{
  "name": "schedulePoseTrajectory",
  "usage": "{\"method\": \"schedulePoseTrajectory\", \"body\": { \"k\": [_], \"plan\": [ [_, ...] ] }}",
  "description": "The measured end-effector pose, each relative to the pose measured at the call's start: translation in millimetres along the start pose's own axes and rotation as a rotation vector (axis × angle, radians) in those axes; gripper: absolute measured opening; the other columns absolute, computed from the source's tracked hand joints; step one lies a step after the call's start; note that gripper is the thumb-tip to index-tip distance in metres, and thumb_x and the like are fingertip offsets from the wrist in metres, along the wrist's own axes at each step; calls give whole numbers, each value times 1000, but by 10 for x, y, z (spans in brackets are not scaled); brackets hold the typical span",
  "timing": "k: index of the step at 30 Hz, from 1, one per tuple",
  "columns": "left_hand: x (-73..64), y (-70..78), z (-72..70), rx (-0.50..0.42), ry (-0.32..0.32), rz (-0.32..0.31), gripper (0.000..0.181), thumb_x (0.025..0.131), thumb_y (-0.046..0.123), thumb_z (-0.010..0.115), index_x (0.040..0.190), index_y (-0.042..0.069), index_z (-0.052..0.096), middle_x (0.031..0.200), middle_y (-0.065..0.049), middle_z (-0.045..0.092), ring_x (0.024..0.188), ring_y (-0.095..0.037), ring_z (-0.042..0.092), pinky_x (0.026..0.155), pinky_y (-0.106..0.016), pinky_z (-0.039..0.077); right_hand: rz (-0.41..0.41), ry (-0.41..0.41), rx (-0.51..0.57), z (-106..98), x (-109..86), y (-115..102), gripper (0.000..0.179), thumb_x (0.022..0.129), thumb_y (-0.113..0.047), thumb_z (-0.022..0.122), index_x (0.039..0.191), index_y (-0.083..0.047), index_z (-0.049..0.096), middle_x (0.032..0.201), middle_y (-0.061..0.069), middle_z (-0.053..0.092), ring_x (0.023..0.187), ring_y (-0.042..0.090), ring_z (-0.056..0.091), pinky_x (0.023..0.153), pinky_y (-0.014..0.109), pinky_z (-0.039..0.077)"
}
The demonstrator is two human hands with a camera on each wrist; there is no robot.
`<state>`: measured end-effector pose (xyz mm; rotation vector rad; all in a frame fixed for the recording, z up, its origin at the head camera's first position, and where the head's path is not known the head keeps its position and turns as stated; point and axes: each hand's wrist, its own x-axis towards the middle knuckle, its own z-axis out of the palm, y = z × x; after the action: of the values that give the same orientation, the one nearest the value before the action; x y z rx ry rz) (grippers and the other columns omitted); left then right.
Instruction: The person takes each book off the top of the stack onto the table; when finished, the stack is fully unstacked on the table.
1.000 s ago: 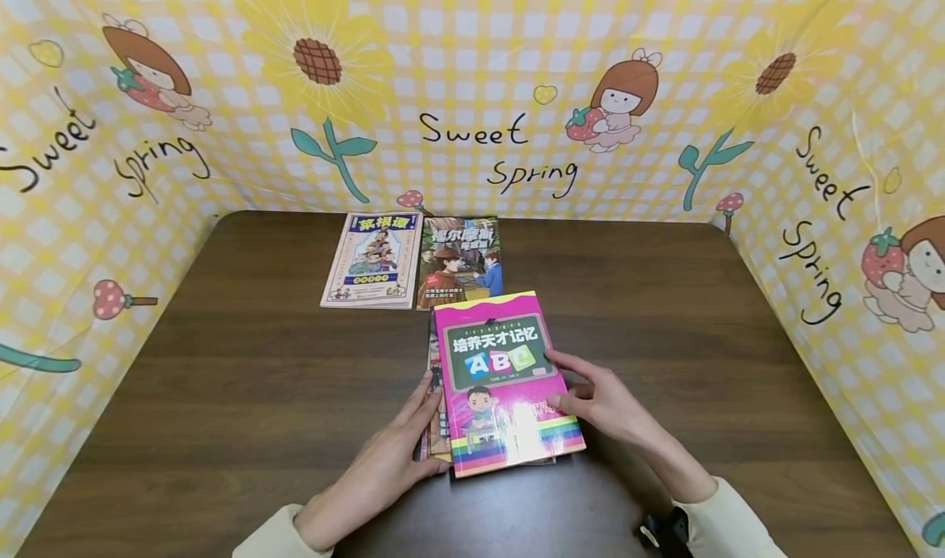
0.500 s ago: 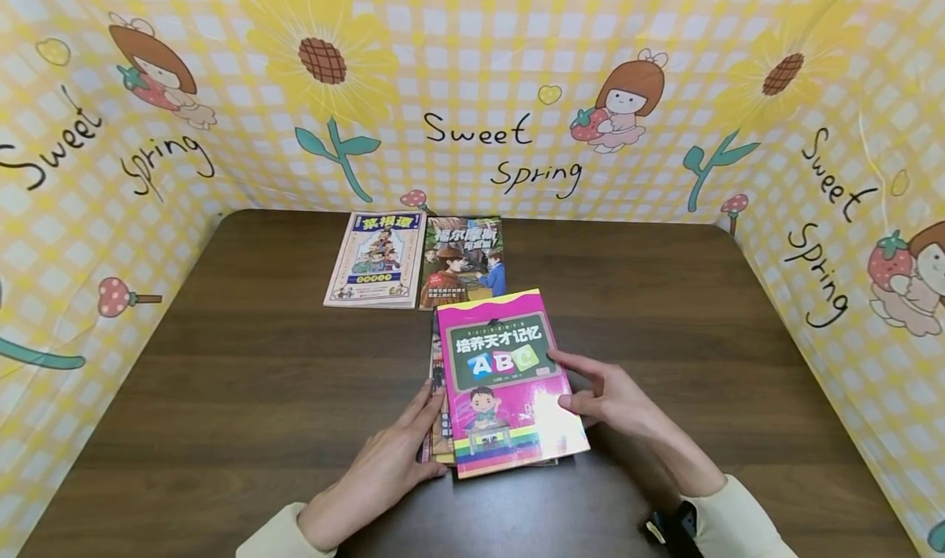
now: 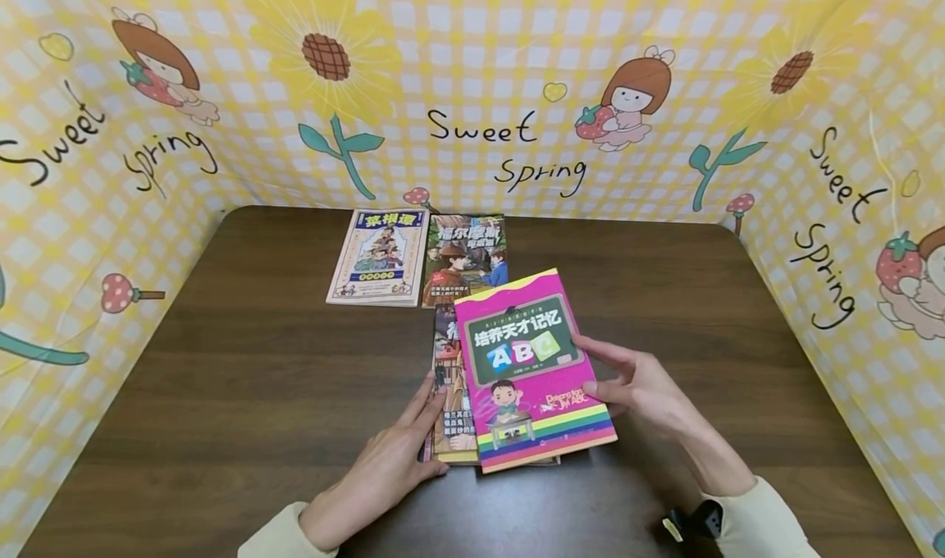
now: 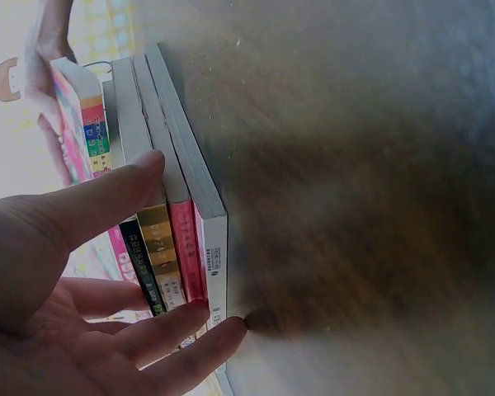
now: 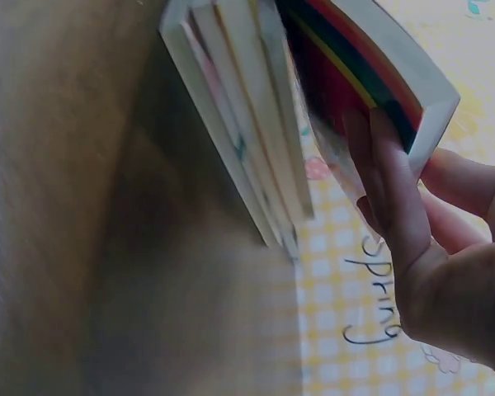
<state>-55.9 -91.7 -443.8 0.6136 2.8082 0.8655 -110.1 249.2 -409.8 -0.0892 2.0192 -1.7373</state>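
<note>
My right hand (image 3: 653, 390) pinches the right edge of a pink ABC book (image 3: 542, 394), thumb on the cover and fingers beneath. The right wrist view has this book (image 5: 433, 82) tilted up, its right side apart from the stack below. Under it lies a stack of several books (image 3: 449, 353), whose top cover shows along the left. My left hand (image 3: 387, 451) rests at the stack's lower left corner. In the left wrist view its fingers (image 4: 169, 334) lie along the spines and its thumb (image 4: 115, 190) touches the bottom edges.
At the back of the brown table (image 3: 258, 361), a cream book (image 3: 380, 254) and a detective comic book (image 3: 467, 258) lie side by side. A yellow checked cloth (image 3: 472, 49) stands around the back and sides. A black strap-like object (image 3: 694, 521) hangs by my right sleeve.
My right hand has shifted the pink book to the right and lifted its right side, uncovering more of the stack's top cover. My left hand has stayed at the stack's corner.
</note>
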Motion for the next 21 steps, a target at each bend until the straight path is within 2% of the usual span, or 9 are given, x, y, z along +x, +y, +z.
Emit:
{"method": "schedulePoseTrajectory", "body": {
  "k": [5,10,12,21],
  "plan": [
    [-2,-7,0,-4,19,18,89,72,16,85,146,3,39,157,-18,21,65,-18,61,51,-31,47,-38,43,29,-192,-14,-113,65,90,-10,67,149,-17,39,145,23,38,96,34,67,77,47,54],
    [-2,-12,-7,-32,22,47,89,72,13,85,146,1,37,158,-16,18,51,-4,47,47,-25,42,-67,98,71,-434,66,-261,65,93,-7,63,151,-16,35,156,15,23,99,29,67,78,46,53],
    [-1,-16,-11,-33,21,58,89,72,13,84,146,0,37,159,-16,18,50,-1,43,47,-24,42,-69,128,66,-525,121,-328,65,93,-9,63,151,-17,34,157,15,22,97,25,68,77,44,54],
    [-19,-12,-16,-3,17,70,89,72,15,85,146,0,37,157,-17,21,53,-5,48,47,-27,42,-65,221,97,-836,392,-554,69,91,-11,66,151,-18,33,158,16,19,90,17,69,74,37,56]
  ]
}}
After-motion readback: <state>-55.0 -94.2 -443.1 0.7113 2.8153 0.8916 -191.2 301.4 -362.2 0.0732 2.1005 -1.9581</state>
